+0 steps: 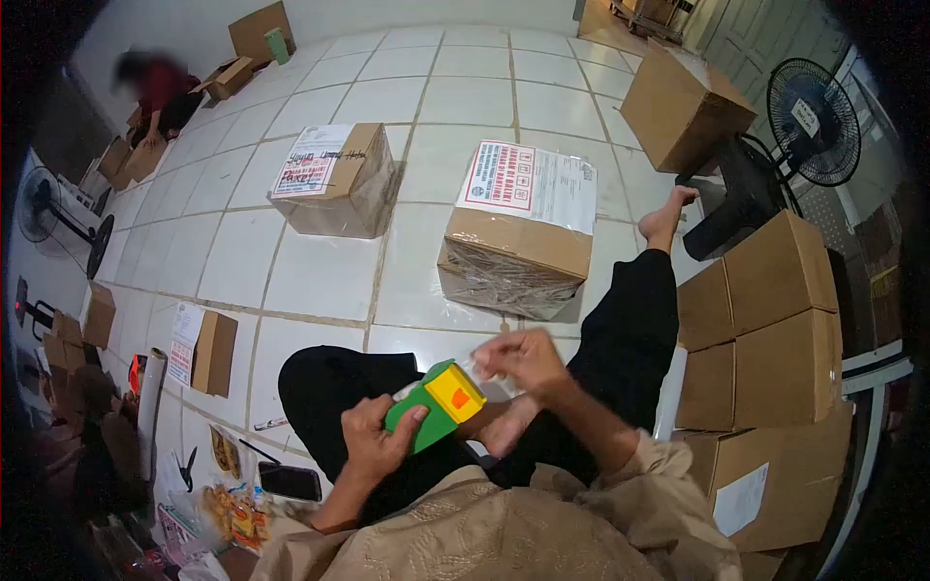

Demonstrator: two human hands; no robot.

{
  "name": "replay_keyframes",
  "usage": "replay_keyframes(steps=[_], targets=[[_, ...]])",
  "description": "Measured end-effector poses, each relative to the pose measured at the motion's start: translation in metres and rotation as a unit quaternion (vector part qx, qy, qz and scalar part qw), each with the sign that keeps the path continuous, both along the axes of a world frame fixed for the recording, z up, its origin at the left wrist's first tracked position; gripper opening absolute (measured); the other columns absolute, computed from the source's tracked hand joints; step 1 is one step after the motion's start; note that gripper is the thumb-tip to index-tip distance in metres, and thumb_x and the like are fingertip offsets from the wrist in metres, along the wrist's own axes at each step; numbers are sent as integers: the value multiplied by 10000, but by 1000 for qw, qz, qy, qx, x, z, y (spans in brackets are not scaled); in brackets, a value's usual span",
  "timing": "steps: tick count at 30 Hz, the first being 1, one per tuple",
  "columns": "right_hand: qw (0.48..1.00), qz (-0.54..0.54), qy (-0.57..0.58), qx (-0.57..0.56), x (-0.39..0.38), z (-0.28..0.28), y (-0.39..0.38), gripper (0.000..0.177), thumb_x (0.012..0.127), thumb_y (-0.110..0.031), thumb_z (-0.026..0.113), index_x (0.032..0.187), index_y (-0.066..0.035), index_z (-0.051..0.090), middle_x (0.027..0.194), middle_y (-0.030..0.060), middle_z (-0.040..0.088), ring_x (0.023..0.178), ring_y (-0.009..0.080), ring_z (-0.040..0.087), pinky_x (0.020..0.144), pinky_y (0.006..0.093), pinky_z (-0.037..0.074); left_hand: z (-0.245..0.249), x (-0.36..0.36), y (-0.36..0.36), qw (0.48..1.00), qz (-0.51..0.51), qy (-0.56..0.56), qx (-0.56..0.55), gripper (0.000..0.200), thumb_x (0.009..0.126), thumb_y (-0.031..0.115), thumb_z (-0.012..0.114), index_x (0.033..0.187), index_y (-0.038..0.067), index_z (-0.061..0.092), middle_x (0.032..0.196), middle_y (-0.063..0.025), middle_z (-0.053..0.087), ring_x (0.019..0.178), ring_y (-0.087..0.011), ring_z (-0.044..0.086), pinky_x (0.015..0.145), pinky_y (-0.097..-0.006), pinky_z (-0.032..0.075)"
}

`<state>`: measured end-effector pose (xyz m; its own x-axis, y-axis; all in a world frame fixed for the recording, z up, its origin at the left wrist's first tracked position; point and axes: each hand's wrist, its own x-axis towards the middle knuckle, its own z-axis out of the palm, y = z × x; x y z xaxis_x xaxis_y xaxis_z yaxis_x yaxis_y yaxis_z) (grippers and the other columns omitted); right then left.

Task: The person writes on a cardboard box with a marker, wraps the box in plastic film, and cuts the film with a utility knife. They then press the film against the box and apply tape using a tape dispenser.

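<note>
The person sits on a white tiled floor (320, 276) with black-trousered legs stretched out, both hands raised over the lap. The left hand (373, 441) grips a green plastic tape dispenser (436, 405) with a yellow block and an orange patch at its upper end. The fingers curl round the underside of the green body, and the thumb lies flat on its top face, pointing towards the yellow block. The dispenser tilts up to the right, its yellow end sticking out beyond the left fingertips.

The right hand (523, 363) sits just above and to the right of that yellow end. Its thumb and fingertips are pinched together on what looks like a thin strip of clear tape (465, 364) running from the dispenser. The strip is faint and its end is hard to make out. The two hands are close but do not touch.

Beyond the knees stands a plastic-wrapped cardboard box with a white and red label (523, 228), and further left is a second labelled cardboard box (334, 179). A stack of plain brown cartons (765, 329) stands beside the right leg, with a black floor fan (812, 121) behind it. A black phone (289, 481) lies on the floor near the left elbow. Another person in a red top (160, 92) sits far off among the boxes.
</note>
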<state>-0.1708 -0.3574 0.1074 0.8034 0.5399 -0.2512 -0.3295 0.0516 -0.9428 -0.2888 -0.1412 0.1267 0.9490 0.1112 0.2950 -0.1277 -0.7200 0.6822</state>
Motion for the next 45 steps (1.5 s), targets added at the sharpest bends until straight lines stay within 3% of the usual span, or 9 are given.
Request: replay_keyframes(steps=[8, 14, 21, 23, 24, 28, 36, 39, 45], targets=[[959, 56, -210, -181, 99, 30, 0, 175, 794, -135, 670, 807, 39, 667, 681, 91, 650, 542, 130, 589, 523, 244, 482, -23, 26, -63, 970, 116, -15, -213, 339, 875, 212, 574, 639, -14, 485, 485, -147, 425, 409, -177, 414, 410, -325, 327], [692, -54, -609, -384, 122, 41, -13, 101, 658, -170, 709, 707, -84, 688, 734, 29, 539, 738, 226, 507, 666, 360, 387, -29, 72, -91, 972, 88, -23, -216, 397, 919, 277, 512, 660, -23, 481, 502, -179, 456, 419, -226, 440, 425, -357, 341], [695, -115, -589, -396, 114, 28, -10, 167, 678, -161, 672, 831, -103, 702, 887, 23, 555, 854, 214, 502, 737, 366, 361, -44, 83, -94, 969, 104, 2, -225, 398, 918, 279, 515, 654, -18, 484, 504, -176, 469, 429, -241, 467, 436, -366, 353], [668, -249, -579, -396, 113, 30, -8, 419, 687, -139, 656, 1103, -103, 618, 965, 56, 554, 884, 241, 509, 778, 388, 354, -44, 83, -93, 972, 94, 1, -217, 387, 918, 277, 513, 667, -17, 491, 517, -177, 480, 438, -246, 485, 440, -363, 358], [654, -196, -586, -437, 115, 29, -17, 615, 694, -128, 640, 1283, -103, 464, 1121, 71, 533, 1041, 251, 498, 885, 446, 345, -45, 83, -94, 972, 94, 1, -215, 387, 918, 277, 513, 667, -17, 491, 517, -177, 480, 438, -246, 485, 440, -363, 358], [685, 41, -576, -444, 98, 27, -38, 574, 749, -150, 601, 1299, -104, 441, 1352, 74, 409, 1295, 214, 333, 1063, 511, 220, -44, 86, -95, 964, 94, -20, -248, 377, 921, 280, 507, 693, -20, 505, 530, -168, 488, 439, -224, 479, 443, -360, 358], [572, 6, -646, -506, 112, 18, -35, 537, 805, -256, 580, 1308, -134, 434, 1350, 89, 430, 1252, 226, 398, 1055, 533, 216, -46, 98, -90, 965, 98, 32, -240, 378, 920, 278, 510, 689, -20, 523, 529, -167, 474, 451, -190, 463, 444, -354, 349], [527, -50, -658, -535, 146, 26, -42, 474, 845, -296, 527, 1303, -202, 445, 1317, 80, 472, 1185, 233, 479, 1046, 583, 172, -20, 132, -92, 975, 64, -39, -210, 388, 916, 299, 508, 687, -13, 530, 546, -199, 485, 453, -292, 480, 463, -388, 356], [576, -55, -604, -549, 239, 60, -55, 426, 908, -344, 424, 1321, -240, 425, 1275, 68, 516, 1161, 219, 503, 1057, 598, 81, 9, 215, -111, 977, 89, -57, -182, 424, 914, 325, 490, 650, -6, 499, 557, -221, 489, 511, -380, 514, 485, -436, 361]])
